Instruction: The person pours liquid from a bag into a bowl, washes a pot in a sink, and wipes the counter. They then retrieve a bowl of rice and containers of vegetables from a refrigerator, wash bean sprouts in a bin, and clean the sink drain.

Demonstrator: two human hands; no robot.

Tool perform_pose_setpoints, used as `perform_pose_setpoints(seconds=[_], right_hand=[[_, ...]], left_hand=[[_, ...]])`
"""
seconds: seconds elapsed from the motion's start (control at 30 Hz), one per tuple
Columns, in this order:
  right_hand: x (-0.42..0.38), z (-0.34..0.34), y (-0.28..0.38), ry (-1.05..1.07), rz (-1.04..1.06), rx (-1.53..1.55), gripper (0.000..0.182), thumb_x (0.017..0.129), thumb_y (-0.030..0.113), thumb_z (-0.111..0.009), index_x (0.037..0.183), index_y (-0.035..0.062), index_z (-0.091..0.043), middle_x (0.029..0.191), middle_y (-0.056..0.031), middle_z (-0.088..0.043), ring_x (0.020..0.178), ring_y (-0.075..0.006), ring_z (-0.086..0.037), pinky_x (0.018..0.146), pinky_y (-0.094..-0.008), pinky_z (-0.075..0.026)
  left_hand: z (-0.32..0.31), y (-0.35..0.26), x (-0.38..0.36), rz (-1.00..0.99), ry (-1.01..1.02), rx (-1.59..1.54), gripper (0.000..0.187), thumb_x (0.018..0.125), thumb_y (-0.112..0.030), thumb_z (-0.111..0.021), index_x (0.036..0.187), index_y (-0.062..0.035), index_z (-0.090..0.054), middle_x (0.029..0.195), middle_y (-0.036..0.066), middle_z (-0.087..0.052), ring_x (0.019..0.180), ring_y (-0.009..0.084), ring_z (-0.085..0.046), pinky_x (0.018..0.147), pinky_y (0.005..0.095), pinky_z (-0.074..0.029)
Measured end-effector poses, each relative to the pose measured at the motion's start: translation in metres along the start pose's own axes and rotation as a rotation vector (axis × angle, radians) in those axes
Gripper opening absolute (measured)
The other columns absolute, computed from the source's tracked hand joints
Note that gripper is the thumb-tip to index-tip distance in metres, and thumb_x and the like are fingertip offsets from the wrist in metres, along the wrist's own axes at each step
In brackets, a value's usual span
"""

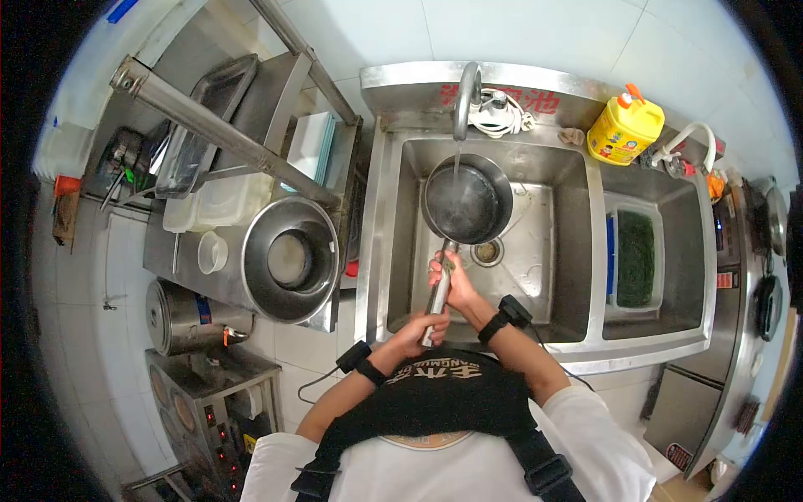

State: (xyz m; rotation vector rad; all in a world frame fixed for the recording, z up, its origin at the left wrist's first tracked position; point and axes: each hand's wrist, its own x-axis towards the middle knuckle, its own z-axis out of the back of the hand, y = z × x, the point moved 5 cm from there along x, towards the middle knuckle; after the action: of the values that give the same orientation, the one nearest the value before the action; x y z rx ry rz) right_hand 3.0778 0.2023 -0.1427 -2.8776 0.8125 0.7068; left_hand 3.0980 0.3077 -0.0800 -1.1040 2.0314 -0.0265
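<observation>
A metal saucepan with a long handle is held over the left sink basin, under the faucet. Water runs from the spout into the pan, which has water inside. Both hands are closed around the handle. My right hand grips it close to the pan, while my left hand holds the end nearer my body. The drain shows beside the handle.
In the right basin sits a clear container of dark green contents. A yellow jug stands on the back ledge, right of a coiled white cable. On the left counter are a large metal bowl and a steel rack post.
</observation>
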Motion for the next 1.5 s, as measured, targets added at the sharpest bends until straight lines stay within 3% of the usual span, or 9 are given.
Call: perform_pose_setpoints(seconds=[0.23, 0.37, 0.6, 0.77, 1.0, 1.1, 1.2, 1.37, 1.5], right_hand=[[-0.034, -0.014, 0.006, 0.052, -0.059, -0.614, 0.026, 0.087, 0.032, -0.05, 0.101, 0.0102, -0.048, 0.082, -0.005, -0.055, 0.072, -0.0209, -0.057, 0.074, -0.0357, -0.048], [-0.043, 0.012, 0.032, 0.088, 0.039, -1.173, 0.023, 0.086, 0.028, -0.053, 0.094, 0.0063, -0.053, 0.078, -0.004, -0.057, 0.069, -0.014, -0.058, 0.056, -0.0276, -0.048], [-0.095, 0.127, 0.092, -0.584, -0.235, -1.514, 0.032, 0.081, 0.033, -0.057, 0.087, 0.0018, -0.059, 0.076, -0.0045, -0.058, 0.058, -0.0139, -0.057, 0.044, -0.0245, -0.045], [-0.109, 0.173, 0.109, -0.654, 0.041, -1.06, 0.031, 0.082, 0.031, -0.056, 0.094, 0.0029, -0.055, 0.082, -0.007, -0.059, 0.064, -0.0178, -0.059, 0.051, -0.0299, -0.05], [-0.098, 0.138, 0.146, -0.546, 0.332, -0.657, 0.029, 0.084, 0.025, -0.045, 0.094, -0.001, -0.051, 0.075, -0.0118, -0.058, 0.055, -0.0198, -0.059, 0.048, -0.0285, -0.049], [-0.102, 0.133, 0.151, -0.642, 0.191, -0.906, 0.026, 0.083, 0.021, -0.046, 0.091, -0.0029, -0.051, 0.07, -0.0103, -0.058, 0.045, -0.0175, -0.055, 0.038, -0.0266, -0.045], [-0.097, 0.15, 0.157, -0.822, 0.285, -1.105, 0.026, 0.082, 0.016, -0.048, 0.097, -0.0056, -0.046, 0.073, -0.0111, -0.056, 0.045, -0.0162, -0.053, 0.033, -0.0277, -0.043], [-0.068, 0.12, 0.21, -0.538, 0.542, -0.99, 0.031, 0.079, 0.018, -0.057, 0.101, -0.0003, -0.047, 0.071, -0.007, -0.055, 0.042, -0.0129, -0.048, 0.033, -0.0247, -0.039], [-0.028, 0.019, 0.302, -0.532, 0.886, -1.02, 0.04, 0.077, 0.019, -0.059, 0.104, -0.0034, -0.041, 0.091, -0.0139, -0.053, 0.071, -0.0163, -0.053, 0.059, -0.0289, -0.047]], left_hand=[[0.025, 0.001, -0.014, -0.147, -0.104, 0.532, 0.017, 0.079, -0.01, -0.056, 0.084, -0.0048, -0.041, 0.054, 0.0, -0.041, 0.04, 0.0086, -0.039, 0.038, 0.023, -0.032], [0.019, -0.014, -0.04, -0.139, -0.108, 0.545, 0.016, 0.079, -0.008, -0.056, 0.085, -0.0049, -0.042, 0.055, 0.0, -0.041, 0.04, 0.0083, -0.039, 0.037, 0.0219, -0.031], [0.018, -0.018, -0.049, 0.222, -0.196, 0.225, 0.011, 0.081, -0.016, -0.053, 0.078, -0.01, -0.044, 0.056, -0.005, -0.038, 0.044, 0.0039, -0.036, 0.039, 0.0189, -0.029], [0.015, -0.023, 0.017, 0.355, -0.104, -0.237, 0.014, 0.077, -0.009, -0.052, 0.066, -0.0084, -0.043, 0.057, -0.002, -0.041, 0.047, 0.0059, -0.042, 0.042, 0.019, -0.037], [-0.046, -0.054, 0.093, 0.428, -0.145, -0.35, 0.023, 0.083, -0.018, -0.052, 0.093, 0.0014, -0.044, 0.064, -0.002, -0.044, 0.049, 0.0055, -0.042, 0.043, 0.0173, -0.036], [-0.04, -0.048, 0.099, 0.447, -0.15, -0.296, 0.027, 0.084, -0.02, -0.051, 0.097, 0.0021, -0.042, 0.064, -0.001, -0.044, 0.049, 0.0053, -0.042, 0.043, 0.0174, -0.035], [-0.026, -0.03, 0.084, 0.543, -0.151, -0.367, 0.018, 0.083, -0.017, -0.052, 0.079, -0.0016, -0.043, 0.061, 0.0, -0.042, 0.051, 0.0065, -0.044, 0.043, 0.0181, -0.04], [-0.011, -0.012, 0.05, 0.454, -0.276, -0.463, 0.02, 0.084, -0.016, -0.049, 0.087, 0.0023, -0.042, 0.063, -0.002, -0.042, 0.047, 0.004, -0.041, 0.04, 0.0172, -0.033], [-0.009, -0.018, 0.03, 0.301, -0.244, -0.48, 0.019, 0.083, -0.015, -0.05, 0.089, 0.0023, -0.044, 0.062, -0.004, -0.04, 0.046, 0.0032, -0.037, 0.039, 0.0167, -0.03]])
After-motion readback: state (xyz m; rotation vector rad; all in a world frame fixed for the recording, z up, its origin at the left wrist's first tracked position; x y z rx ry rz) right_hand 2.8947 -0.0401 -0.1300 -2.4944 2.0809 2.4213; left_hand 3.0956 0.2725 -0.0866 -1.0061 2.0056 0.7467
